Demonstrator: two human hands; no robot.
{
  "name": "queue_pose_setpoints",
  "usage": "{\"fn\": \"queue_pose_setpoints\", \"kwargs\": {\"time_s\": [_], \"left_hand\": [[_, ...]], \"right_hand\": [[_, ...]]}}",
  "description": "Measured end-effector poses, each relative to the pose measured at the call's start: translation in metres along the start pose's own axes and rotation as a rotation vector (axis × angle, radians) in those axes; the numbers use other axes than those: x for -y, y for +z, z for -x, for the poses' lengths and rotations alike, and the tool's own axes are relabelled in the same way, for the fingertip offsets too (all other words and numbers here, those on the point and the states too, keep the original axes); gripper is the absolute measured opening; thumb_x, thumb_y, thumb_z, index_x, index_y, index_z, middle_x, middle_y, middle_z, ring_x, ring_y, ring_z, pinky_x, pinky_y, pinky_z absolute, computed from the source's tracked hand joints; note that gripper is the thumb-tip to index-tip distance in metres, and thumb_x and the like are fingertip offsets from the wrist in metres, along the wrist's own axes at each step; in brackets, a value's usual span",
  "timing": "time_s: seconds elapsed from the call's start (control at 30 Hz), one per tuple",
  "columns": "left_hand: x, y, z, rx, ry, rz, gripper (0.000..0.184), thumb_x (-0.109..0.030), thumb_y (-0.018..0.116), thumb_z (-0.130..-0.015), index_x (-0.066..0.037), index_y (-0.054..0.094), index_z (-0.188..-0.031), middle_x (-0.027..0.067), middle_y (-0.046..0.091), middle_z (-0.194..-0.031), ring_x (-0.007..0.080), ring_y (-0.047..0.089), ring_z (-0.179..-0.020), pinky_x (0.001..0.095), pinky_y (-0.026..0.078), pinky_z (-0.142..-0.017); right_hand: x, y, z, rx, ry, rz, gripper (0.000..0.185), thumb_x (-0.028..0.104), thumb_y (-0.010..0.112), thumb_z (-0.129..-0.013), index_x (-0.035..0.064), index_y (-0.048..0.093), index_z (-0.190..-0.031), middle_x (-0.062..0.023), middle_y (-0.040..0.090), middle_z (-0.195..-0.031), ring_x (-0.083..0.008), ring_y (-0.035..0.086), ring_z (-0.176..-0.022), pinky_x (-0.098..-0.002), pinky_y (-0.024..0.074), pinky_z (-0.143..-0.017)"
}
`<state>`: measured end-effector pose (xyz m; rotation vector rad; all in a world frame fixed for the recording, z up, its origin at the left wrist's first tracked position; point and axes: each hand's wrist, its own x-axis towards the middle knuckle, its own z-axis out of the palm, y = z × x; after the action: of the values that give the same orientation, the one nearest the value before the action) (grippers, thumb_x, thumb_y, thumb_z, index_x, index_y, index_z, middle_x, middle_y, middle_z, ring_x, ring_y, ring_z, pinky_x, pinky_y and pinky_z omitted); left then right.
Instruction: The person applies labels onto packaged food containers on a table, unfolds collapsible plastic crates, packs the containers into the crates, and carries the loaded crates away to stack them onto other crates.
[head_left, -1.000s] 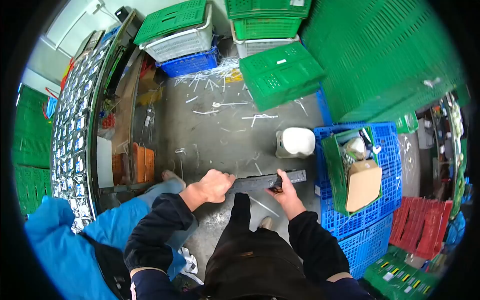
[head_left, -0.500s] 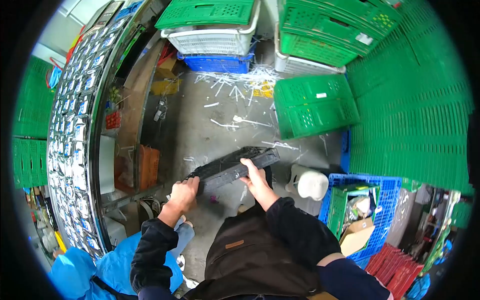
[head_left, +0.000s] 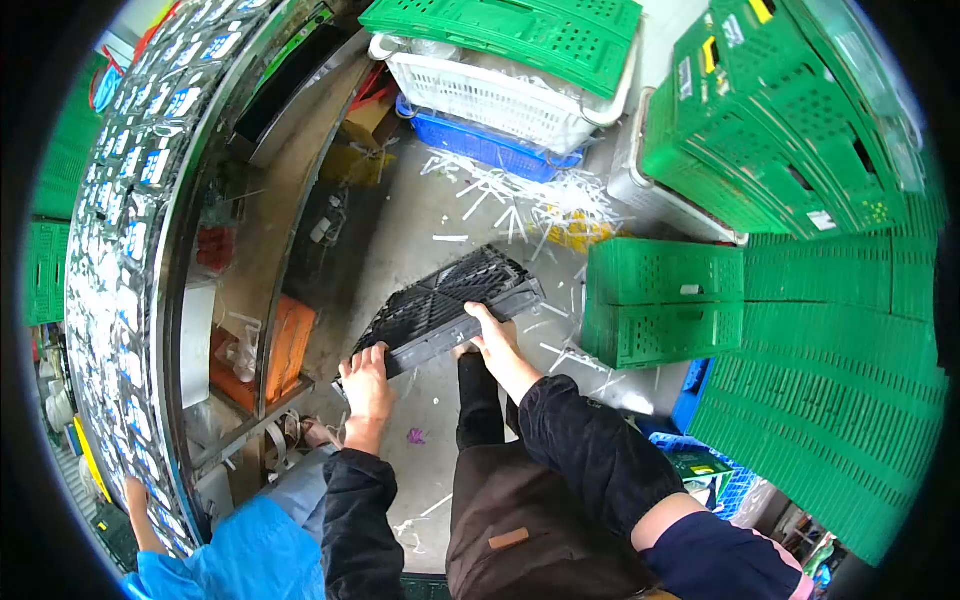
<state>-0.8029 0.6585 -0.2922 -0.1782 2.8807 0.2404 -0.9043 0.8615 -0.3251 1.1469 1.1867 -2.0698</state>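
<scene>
Black slatted tray (head_left: 435,300), center of frame, held in the air above the floor. Tilted: left end lower, right end higher; lattice face up, long solid edge toward the wearer. Left hand (head_left: 368,388) gripping that edge near its left end, fingers curled over the top, forearm rising nearly straight from the bottom of the frame. Right hand (head_left: 497,345) clamped on the same edge right of its middle, thumb laid along the top, other fingers mostly hidden. Right arm comes in diagonally from lower right, elbow bent. Black sleeves (head_left: 600,450) on both forearms; brown apron (head_left: 510,520) at bottom center.

Floor (head_left: 405,225) is gray concrete, littered: white strips (head_left: 510,195) heaped at upper center, loose ones scattered right of the tray, small purple scrap (head_left: 416,436) below it.

Left side: long bench (head_left: 130,220) covered with shiny packs, shelf underneath, orange crate (head_left: 285,350) by its lower part. Co-worker in blue (head_left: 250,550) lower left, one hand (head_left: 135,492) at the bench edge.

Top center: green crate (head_left: 520,35) on white crate (head_left: 500,90) on blue crate (head_left: 490,145). Upper right: green crate stack (head_left: 790,130). Separate green crate (head_left: 660,300) right of center, beside a big bank of green crates (head_left: 820,410) filling the right edge.
</scene>
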Motion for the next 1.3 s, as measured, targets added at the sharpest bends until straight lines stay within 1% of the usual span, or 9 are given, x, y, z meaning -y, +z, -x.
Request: {"fn": "queue_pose_setpoints", "kwargs": {"time_s": [0.2,0.3,0.4,0.5,0.67,0.97,1.03,1.17,1.3], "left_hand": [[-0.025,0.014,-0.028,-0.251,-0.21,0.362,0.053,0.001,0.061,-0.065,-0.004,0.052,-0.118,0.0133,0.054,-0.123,0.0337,0.041,-0.129,0.0511,0.023,-0.11],[-0.049,0.009,-0.007,-0.484,-0.147,0.732,0.043,0.001,0.065,-0.073,-0.002,0.054,-0.114,0.014,0.06,-0.115,0.0321,0.056,-0.11,0.0441,0.04,-0.098],[-0.078,0.033,-0.003,-0.173,-0.781,1.735,0.043,-0.015,0.07,-0.083,0.002,0.051,-0.118,0.014,0.064,-0.106,0.0256,0.064,-0.091,0.0356,0.052,-0.083],[-0.059,0.029,-0.051,-0.035,-1.169,2.083,0.057,-0.029,0.069,-0.086,0.003,0.043,-0.126,0.0182,0.056,-0.119,0.0283,0.06,-0.105,0.0402,0.054,-0.08],[-0.054,0.034,-0.118,-0.482,-1.314,1.847,0.036,-0.027,0.076,-0.081,-0.005,0.057,-0.102,0.0066,0.062,-0.099,0.0197,0.062,-0.087,0.0383,0.056,-0.068],[-0.026,0.03,-0.137,-0.47,-1.201,1.647,0.042,-0.015,0.079,-0.074,-0.004,0.058,-0.108,0.0051,0.063,-0.098,0.0142,0.06,-0.082,0.0295,0.05,-0.067],[-0.005,0.069,-0.114,-0.629,-0.929,1.661,0.044,-0.001,0.075,-0.065,-0.001,0.057,-0.105,0.0066,0.064,-0.095,0.0175,0.06,-0.079,0.0318,0.05,-0.068],[0.024,0.047,-0.053,-0.27,-0.965,1.14,0.043,-0.003,0.066,-0.06,0.007,0.053,-0.1,0.0128,0.064,-0.085,0.024,0.062,-0.072,0.0323,0.05,-0.071],[0.029,0.055,0.0,0.034,-0.979,0.56,0.088,-0.013,0.065,-0.064,0.011,0.026,-0.138,0.0319,0.061,-0.105,0.0432,0.06,-0.101,0.0398,0.046,-0.092]], "right_hand": [[-0.006,0.005,-0.072,-0.122,0.016,0.096,0.044,0.024,0.078,-0.073,0.007,0.058,-0.108,-0.0029,0.062,-0.099,-0.0139,0.061,-0.085,-0.0297,0.0509,-0.07],[-0.016,-0.002,-0.089,-0.207,-0.019,0.172,0.045,0.023,0.078,-0.074,0.0072,0.058,-0.112,-0.0027,0.062,-0.101,-0.0142,0.061,-0.086,-0.0303,0.0514,-0.072],[-0.003,0.016,-0.082,-0.192,-0.021,0.116,0.046,0.022,0.078,-0.076,0.0074,0.058,-0.114,-0.0015,0.062,-0.103,-0.0137,0.061,-0.087,-0.0302,0.0511,-0.073],[-0.001,0.03,-0.082,-0.117,-0.011,0.022,0.045,0.022,0.079,-0.077,0.0071,0.058,-0.114,0.0007,0.062,-0.103,-0.0118,0.06,-0.088,-0.028,0.0486,-0.075],[0.004,0.064,-0.074,0.041,-0.148,0.221,0.037,0.013,0.078,-0.078,0.0035,0.061,-0.109,-0.001,0.062,-0.103,-0.0095,0.058,-0.09,-0.0251,0.0463,-0.081],[0.027,0.096,-0.093,0.129,-0.176,0.335,0.05,0.001,0.07,-0.076,0.001,0.052,-0.122,-0.0056,0.059,-0.115,-0.0159,0.056,-0.103,-0.0295,0.0446,-0.09],[0.03,0.082,-0.102,0.22,-0.288,0.593,0.054,0.0,0.07,-0.072,0.0008,0.05,-0.122,-0.0066,0.059,-0.114,-0.0163,0.057,-0.102,-0.0298,0.045,-0.089],[0.103,0.035,-0.105,0.306,-0.188,1.304,0.07,0.012,0.074,-0.068,-0.0016,0.043,-0.13,-0.0167,0.063,-0.106,-0.0215,0.062,-0.094,-0.034,0.0516,-0.08],[0.174,0.007,-0.086,0.247,-0.454,1.909,0.074,0.022,0.068,-0.074,-0.0088,0.035,-0.132,-0.0271,0.065,-0.095,-0.0368,0.066,-0.089,-0.042,0.0529,-0.079]]}}
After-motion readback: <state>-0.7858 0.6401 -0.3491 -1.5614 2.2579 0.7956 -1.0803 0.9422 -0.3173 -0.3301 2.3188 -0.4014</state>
